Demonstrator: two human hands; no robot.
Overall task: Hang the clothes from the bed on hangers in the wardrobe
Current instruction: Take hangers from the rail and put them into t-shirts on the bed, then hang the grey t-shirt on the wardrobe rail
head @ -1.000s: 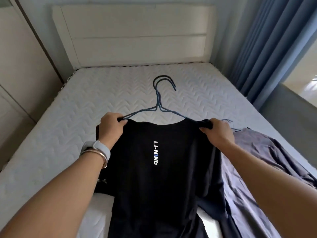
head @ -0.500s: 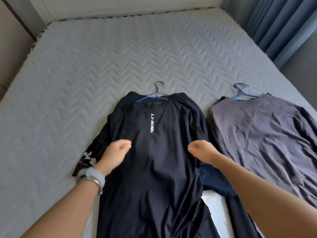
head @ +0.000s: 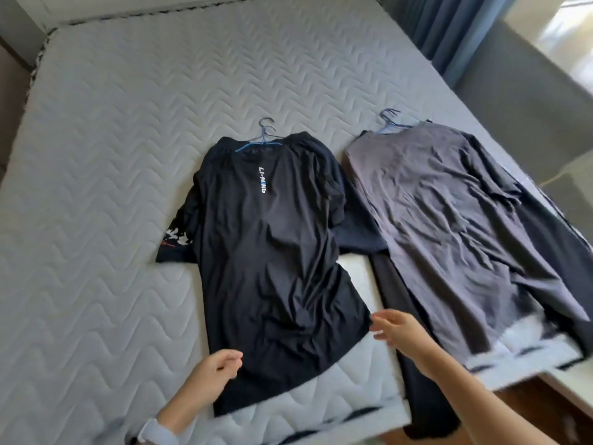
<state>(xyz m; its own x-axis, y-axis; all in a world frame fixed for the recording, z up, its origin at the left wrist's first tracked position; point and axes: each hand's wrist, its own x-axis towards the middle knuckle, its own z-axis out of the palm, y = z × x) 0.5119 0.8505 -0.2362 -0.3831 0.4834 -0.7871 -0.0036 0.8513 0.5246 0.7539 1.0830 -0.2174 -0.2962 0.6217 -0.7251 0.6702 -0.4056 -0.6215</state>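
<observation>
A black T-shirt (head: 272, 252) with a white vertical logo lies flat on the bed (head: 106, 175), a blue wire hanger (head: 264, 138) poking out of its collar. To its right lies a grey shirt (head: 449, 226), also on a blue hanger (head: 390, 122). My left hand (head: 218, 369) hovers at the black shirt's lower left hem with fingers loosely curled, holding nothing. At the hem's right corner my right hand (head: 398, 327) is relaxed and holds nothing. A dark garment (head: 414, 364) lies between and under the two shirts and hangs over the bed's foot.
The quilted grey mattress stretches wide on the left and toward the headboard (head: 96, 8). Blue curtains (head: 455, 30) hang at the upper right beside a grey wall ledge (head: 529, 91). Wooden floor (head: 539, 409) shows at the lower right past the bed's corner.
Both hands let go of the black shirt's shoulders, and it now lies flat on the bed. The hands drew back down to its hem. The view tilted down and right.
</observation>
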